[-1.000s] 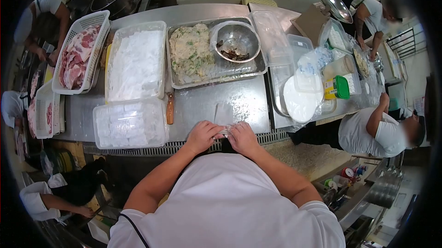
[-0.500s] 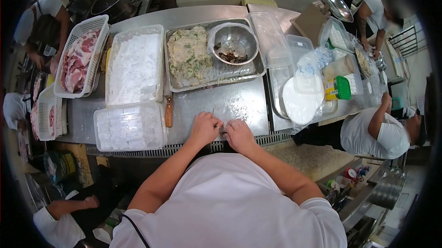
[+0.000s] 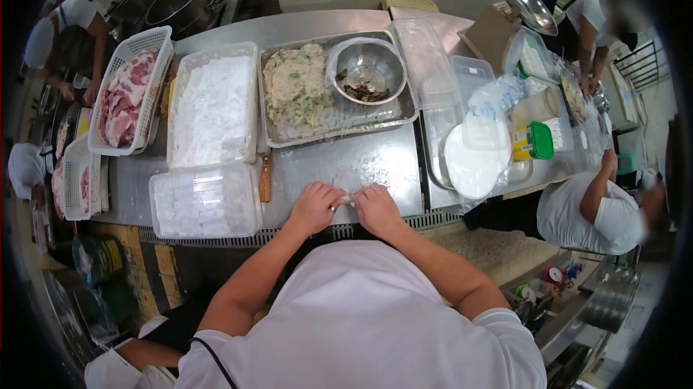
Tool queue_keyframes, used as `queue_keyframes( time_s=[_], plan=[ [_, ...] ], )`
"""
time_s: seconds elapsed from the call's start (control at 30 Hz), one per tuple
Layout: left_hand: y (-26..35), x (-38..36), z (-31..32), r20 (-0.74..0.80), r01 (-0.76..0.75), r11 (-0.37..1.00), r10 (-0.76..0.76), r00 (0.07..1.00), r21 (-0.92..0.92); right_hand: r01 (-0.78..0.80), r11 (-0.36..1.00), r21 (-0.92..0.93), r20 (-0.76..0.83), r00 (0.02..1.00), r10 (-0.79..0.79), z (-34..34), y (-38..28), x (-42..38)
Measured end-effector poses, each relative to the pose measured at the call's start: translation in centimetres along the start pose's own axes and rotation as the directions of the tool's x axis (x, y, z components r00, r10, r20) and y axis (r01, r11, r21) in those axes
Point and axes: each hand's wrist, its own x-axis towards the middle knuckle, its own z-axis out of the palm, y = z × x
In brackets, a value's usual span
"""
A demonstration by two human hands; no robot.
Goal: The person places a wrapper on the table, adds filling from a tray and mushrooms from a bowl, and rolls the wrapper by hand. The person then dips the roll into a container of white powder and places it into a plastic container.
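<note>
The left hand (image 3: 315,208) has its fingers curled and almost closed, and they pinch one end of a small pale piece (image 3: 348,200). This piece is between the two hands, at the near edge of the metal table (image 3: 310,172). The right hand (image 3: 378,208) also bends its fingers narrowly and holds the other end. Both forearms reach forward and come together, with the backs of the hands up.

At the lower centre of the frame, the bare left hand (image 3: 377,210) and bare right hand (image 3: 317,206) pinch a small pale piece (image 3: 349,200) between them. At upper centre, a shiny round metal bowl (image 3: 369,71) sits in a rectangular metal tray (image 3: 303,137), beside a pale, green-flecked mixture (image 3: 297,85).
</note>
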Motion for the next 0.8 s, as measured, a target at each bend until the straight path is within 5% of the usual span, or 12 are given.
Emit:
queue_keyframes(
  time_s=[0.17, 0.47, 0.57, 0.67, 0.77, 0.8],
  plan=[
    [0.1, 1.0, 0.8, -0.117, 0.034, 0.997, -0.026, 0.993, 0.072, -0.050, 0.999, 0.000, -0.042, 0.998, 0.050, 0.0, 0.1, 0.6],
    [0.1, 0.1, 0.6, -0.043, -0.080, 0.993, 0.084, 0.996, 0.088, -0.091, 0.994, 0.064, 0.054, 0.995, 0.088, -0.5, 0.9, 1.1],
    [0.2, 0.1, 0.5, -0.040, -0.095, 0.987, 0.101, 0.994, 0.131, -0.380, 0.905, 0.191, 0.164, 0.921, 0.353, -3.6, 1.0, 4.9],
    [0.4, 0.0, 0.2, -0.030, -0.086, 0.987, 0.091, 0.995, 0.133, -0.502, 0.812, 0.297, 0.241, 0.863, 0.445, -6.8, 1.6, 11.1],
    [0.3, -0.1, 0.5, -0.070, -0.092, 0.990, 0.100, 0.993, 0.107, -0.398, 0.909, 0.126, 0.278, 0.894, 0.352, -5.9, 2.7, 15.9],
    [0.2, -0.2, 0.5, -0.065, -0.088, 0.990, 0.096, 0.993, 0.114, -0.413, 0.907, 0.080, 0.404, 0.845, 0.349, -6.0, 2.3, 17.4]
  ],
)
